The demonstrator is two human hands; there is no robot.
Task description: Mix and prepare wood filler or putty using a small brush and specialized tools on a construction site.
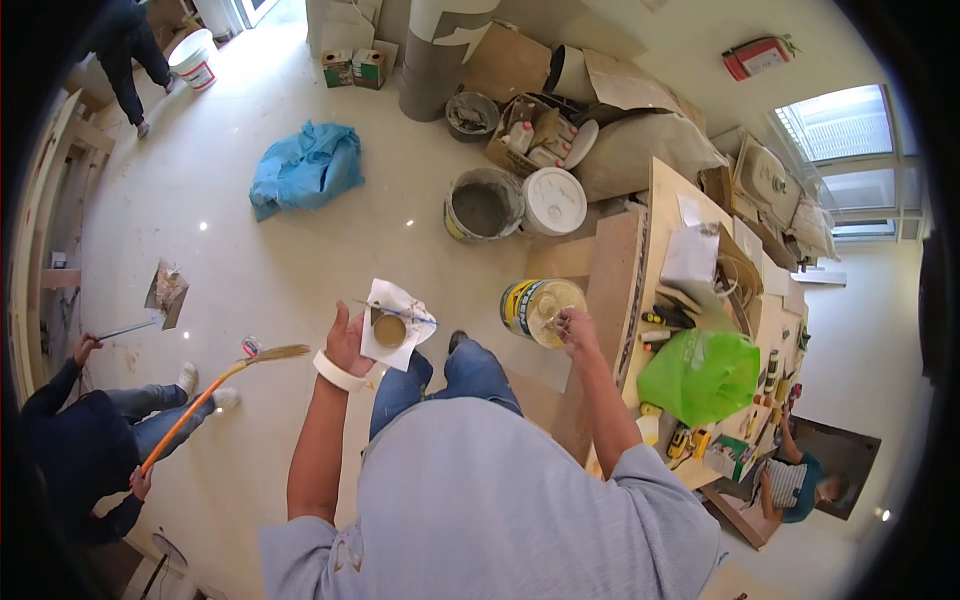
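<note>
My left hand (345,346) supports a white sheet of paper or cloth (379,294), with its fingers partly hidden beneath. A small round cup of tan liquid (389,331) rests on the sheet. Across the sheet beside the cup lies a thin brush with a blue handle (409,315). My right hand (576,331) is closed at the top of a yellow-and-black Boysen paint can (519,309). The can's pale lid faces up, smeared and stained. The handle under my fingers is too small to make out.
A wooden worktable (656,247) on the right bears a green plastic bag (699,376) and drills (688,441). Ahead stand a bucket of grey mix (484,206), a lidded white bucket (555,201) and a blue sheet bundle (307,171). At left, a person (82,450) holds a broom (187,412) and dustpan (166,296).
</note>
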